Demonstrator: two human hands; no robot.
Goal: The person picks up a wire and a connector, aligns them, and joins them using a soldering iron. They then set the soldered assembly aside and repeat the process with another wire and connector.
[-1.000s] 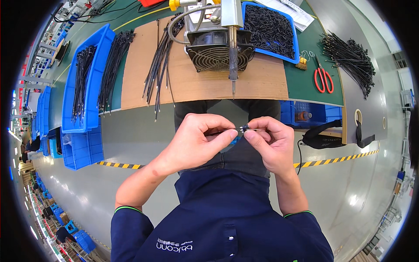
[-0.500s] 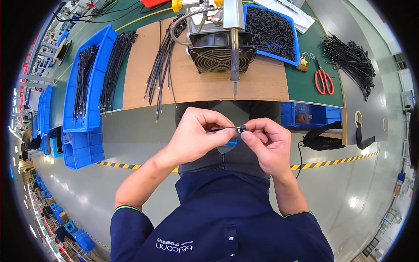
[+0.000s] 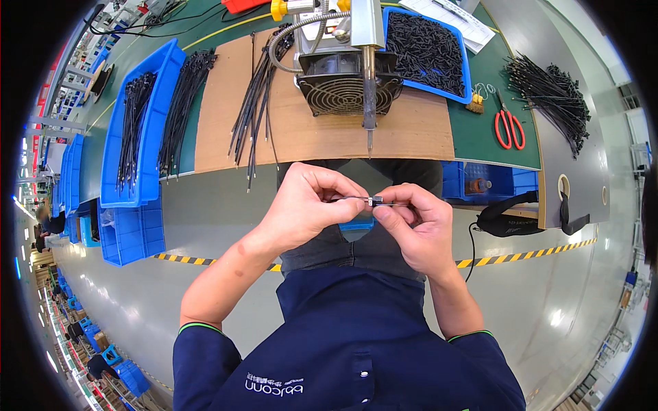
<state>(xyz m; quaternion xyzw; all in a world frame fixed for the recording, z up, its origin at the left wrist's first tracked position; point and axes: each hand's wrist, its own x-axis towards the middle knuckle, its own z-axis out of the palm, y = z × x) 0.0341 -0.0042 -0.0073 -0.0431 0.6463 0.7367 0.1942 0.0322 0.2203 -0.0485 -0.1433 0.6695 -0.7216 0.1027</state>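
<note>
My left hand point(image 3: 301, 207) and my right hand point(image 3: 426, 229) meet over my lap, below the bench's near edge. Between their fingertips is a thin black cable with a small black connector point(image 3: 375, 201) that has a pale band. Left thumb and forefinger pinch the cable just left of the connector. On the other side, the right thumb and forefinger close on the piece, and a thin strand shows past the right fingers. Fingers cover most of the cable.
A soldering iron point(image 3: 369, 96) points down beside a fan point(image 3: 336, 94) over cardboard point(image 3: 411, 133). Cable bundles lie on the cardboard and in a blue bin point(image 3: 156, 130). A blue tray point(image 3: 469, 85) holds small black parts. Red-handled scissors point(image 3: 509, 130) and more cables point(image 3: 552, 99) lie right.
Both hands have shifted slightly, the right one a little to the left. The connector sits slightly further left, still between the fingertips.
</note>
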